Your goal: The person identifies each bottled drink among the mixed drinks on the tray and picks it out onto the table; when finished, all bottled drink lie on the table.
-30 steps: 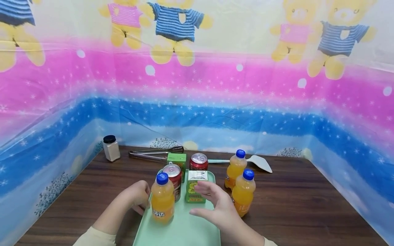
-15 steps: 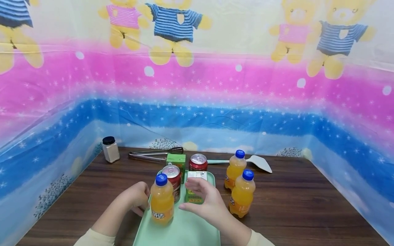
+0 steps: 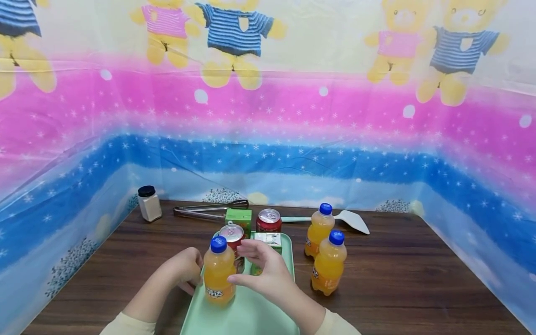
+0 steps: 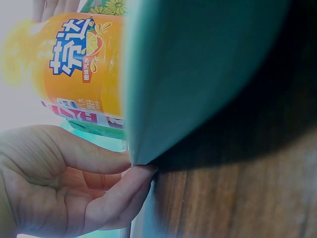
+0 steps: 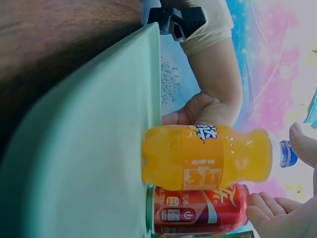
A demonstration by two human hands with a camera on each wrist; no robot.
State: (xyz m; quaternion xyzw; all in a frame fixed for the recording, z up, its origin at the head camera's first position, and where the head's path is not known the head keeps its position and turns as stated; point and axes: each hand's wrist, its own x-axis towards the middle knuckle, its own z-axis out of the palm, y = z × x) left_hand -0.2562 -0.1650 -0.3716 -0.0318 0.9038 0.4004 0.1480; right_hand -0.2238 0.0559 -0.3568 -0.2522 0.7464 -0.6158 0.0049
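My left hand (image 3: 188, 269) pinches the left rim of a pale green tray (image 3: 251, 311); in the left wrist view thumb and fingers (image 4: 121, 196) meet at its edge. On the tray stands an upright bottle of orange soda (image 3: 219, 274) with a blue cap. My right hand (image 3: 270, 274) is spread beside it, the thumb close to the bottle in the head view. In the right wrist view its thumb (image 5: 303, 144) is near the cap and its fingers (image 5: 270, 208) are by the top of a red soda can (image 5: 203, 210). A green drink carton (image 3: 268, 239) is partly hidden behind that hand.
Two more orange soda bottles (image 3: 328, 270) stand right of the tray. Another red can (image 3: 269, 221) and green carton (image 3: 238, 216) are at its far end. Behind lie metal tongs (image 3: 201, 211) and a pale spatula (image 3: 353, 222). A black-lidded jar (image 3: 149, 204) stands back left.
My right hand has moved left across the tray, from in front of the green carton to beside the orange soda bottle. My left hand keeps its pinch on the tray rim.
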